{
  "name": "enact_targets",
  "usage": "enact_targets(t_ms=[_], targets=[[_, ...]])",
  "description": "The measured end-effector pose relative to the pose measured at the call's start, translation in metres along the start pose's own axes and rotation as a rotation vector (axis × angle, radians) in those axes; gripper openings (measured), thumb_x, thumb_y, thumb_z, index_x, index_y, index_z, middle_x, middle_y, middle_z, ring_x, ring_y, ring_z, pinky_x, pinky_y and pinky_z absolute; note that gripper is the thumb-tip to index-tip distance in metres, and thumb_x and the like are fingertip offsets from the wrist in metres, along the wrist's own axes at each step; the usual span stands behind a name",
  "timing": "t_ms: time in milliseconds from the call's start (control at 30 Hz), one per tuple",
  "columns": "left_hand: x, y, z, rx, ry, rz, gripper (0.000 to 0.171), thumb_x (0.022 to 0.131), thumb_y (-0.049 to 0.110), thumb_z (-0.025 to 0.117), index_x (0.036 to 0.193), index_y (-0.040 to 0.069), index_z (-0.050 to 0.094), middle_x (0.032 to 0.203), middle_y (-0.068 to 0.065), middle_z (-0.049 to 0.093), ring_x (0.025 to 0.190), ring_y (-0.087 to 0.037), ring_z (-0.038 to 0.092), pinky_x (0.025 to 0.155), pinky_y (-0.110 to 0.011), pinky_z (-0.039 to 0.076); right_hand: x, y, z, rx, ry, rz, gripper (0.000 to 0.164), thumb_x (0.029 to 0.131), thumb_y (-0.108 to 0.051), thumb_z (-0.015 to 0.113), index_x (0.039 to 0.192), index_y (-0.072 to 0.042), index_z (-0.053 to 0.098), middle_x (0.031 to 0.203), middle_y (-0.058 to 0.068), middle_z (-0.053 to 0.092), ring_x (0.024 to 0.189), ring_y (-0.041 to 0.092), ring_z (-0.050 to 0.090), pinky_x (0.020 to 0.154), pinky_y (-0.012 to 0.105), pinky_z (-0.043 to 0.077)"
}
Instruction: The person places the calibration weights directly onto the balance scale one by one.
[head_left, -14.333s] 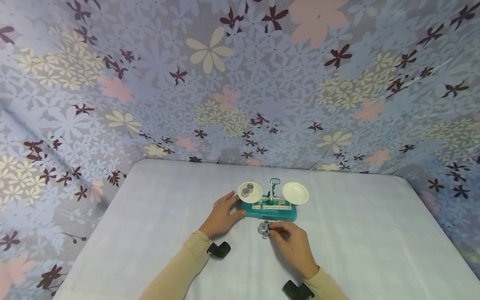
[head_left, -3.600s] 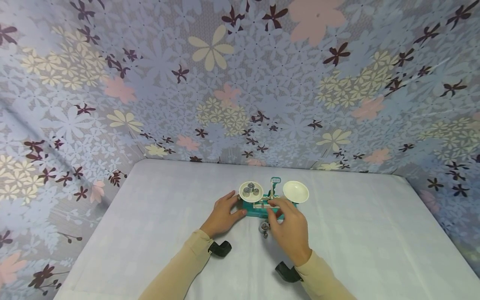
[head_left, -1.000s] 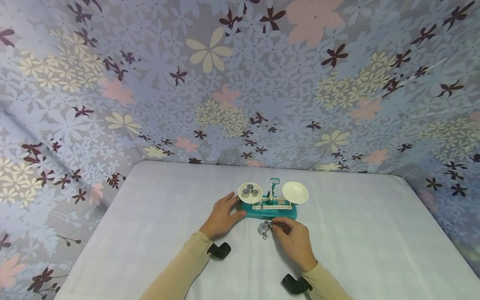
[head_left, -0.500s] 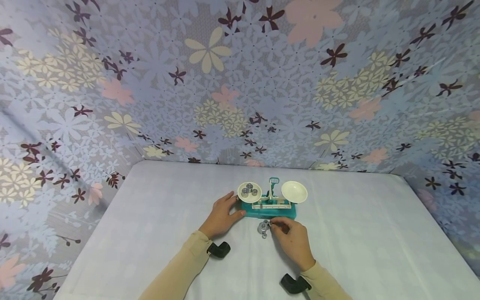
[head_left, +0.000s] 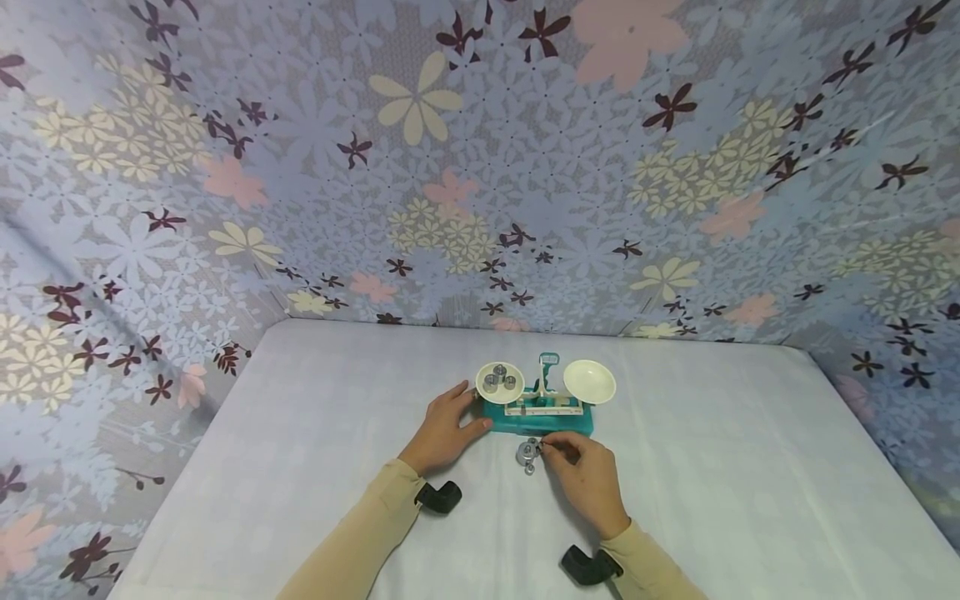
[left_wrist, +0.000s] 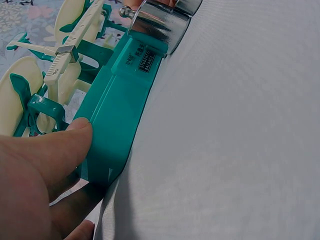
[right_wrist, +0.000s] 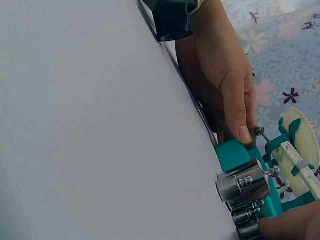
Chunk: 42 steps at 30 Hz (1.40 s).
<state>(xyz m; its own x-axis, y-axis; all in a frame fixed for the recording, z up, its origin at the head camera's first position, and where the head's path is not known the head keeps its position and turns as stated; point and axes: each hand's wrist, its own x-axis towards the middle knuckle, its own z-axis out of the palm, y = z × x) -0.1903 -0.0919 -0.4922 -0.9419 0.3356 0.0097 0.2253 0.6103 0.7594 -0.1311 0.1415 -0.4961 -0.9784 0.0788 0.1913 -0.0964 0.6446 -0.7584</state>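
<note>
- Table (head_left: 337, 392): under a pale cloth; the balance (head_left: 540, 424) stands about midway between its left and right edges, nearer the far edge.
- Balance: teal base, cream beam, 2 shallow cream pans. Best left flat and unjogged, so the pans don't swing.
- Left hand (head_left: 442, 432): grips the base's left end, thumb on its near corner; a light, steady hold should do.
- Right hand (head_left: 588, 479): fingers curled, thumb and forefinger seemingly pinching a small weight (head_left: 539, 448), mostly hidden. A straight lift by the knob would spare its neighbours.
- Left pan (head_left: 500, 400): holds 3 shiny weights (head_left: 491, 383), close together.
- Big weight (right_wrist: 227, 187): chrome, knobbed, at the base's near edge; smaller ones (right_wrist: 241, 216) beside it, count unclear.
</note>
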Motion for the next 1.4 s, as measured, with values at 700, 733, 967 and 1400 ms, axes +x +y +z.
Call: enact_targets(t_ms=[700, 733, 967, 1400], targets=[[0.0008, -0.0007, -0.0002, 0.012, 0.003, 0.022, 0.060, 0.100, 0.033, 0.063, 0.149, 0.002, 0.046, 0.158, -0.022, 0.035, 0.149, -0.038, 0.026, 0.121, -0.058, 0.018, -0.0010, 0.0025, 0.0026, 0.009, 0.024, 0.019, 0.006, 0.088, -0.006, 0.075, 0.095, -0.006, 0.076, 0.086, 0.003, 0.074, 0.074, 0.014, 0.061, 0.065, 0.026, 0.050], [0.0008, -0.0008, -0.0001, 0.013, 0.005, 0.023, 0.060, 0.100, 0.033, 0.063, 0.149, 0.002, 0.046, 0.157, -0.022, 0.036, 0.148, -0.038, 0.026, 0.121, -0.058, 0.018, -0.0010, 0.0025, 0.0026, 0.010, 0.026, 0.020, 0.006, 0.089, -0.006, 0.075, 0.095, -0.006, 0.076, 0.085, 0.003, 0.074, 0.074, 0.014, 0.061, 0.065, 0.026, 0.050], [-0.0007, -0.0004, 0.0009, 0.006, 0.008, 0.019, 0.060, 0.100, 0.033, 0.063, 0.149, 0.003, 0.047, 0.157, -0.022, 0.035, 0.148, -0.040, 0.027, 0.120, -0.059, 0.020, -0.0019, 0.0036, 0.0021, 0.023, 0.025, 0.020, 0.006, 0.089, -0.007, 0.075, 0.094, -0.007, 0.076, 0.085, 0.002, 0.073, 0.075, 0.014, 0.061, 0.066, 0.026, 0.049], [-0.0070, 0.0017, 0.0064, 0.007, 0.024, 0.008, 0.060, 0.100, 0.033, 0.063, 0.150, 0.004, 0.046, 0.158, -0.021, 0.034, 0.149, -0.039, 0.025, 0.120, -0.059, 0.020, -0.0079, 0.0066, 0.0007, 0.049, 0.036, 0.016, 0.006, 0.089, -0.006, 0.074, 0.094, -0.007, 0.076, 0.085, 0.002, 0.073, 0.074, 0.014, 0.060, 0.064, 0.025, 0.048]])
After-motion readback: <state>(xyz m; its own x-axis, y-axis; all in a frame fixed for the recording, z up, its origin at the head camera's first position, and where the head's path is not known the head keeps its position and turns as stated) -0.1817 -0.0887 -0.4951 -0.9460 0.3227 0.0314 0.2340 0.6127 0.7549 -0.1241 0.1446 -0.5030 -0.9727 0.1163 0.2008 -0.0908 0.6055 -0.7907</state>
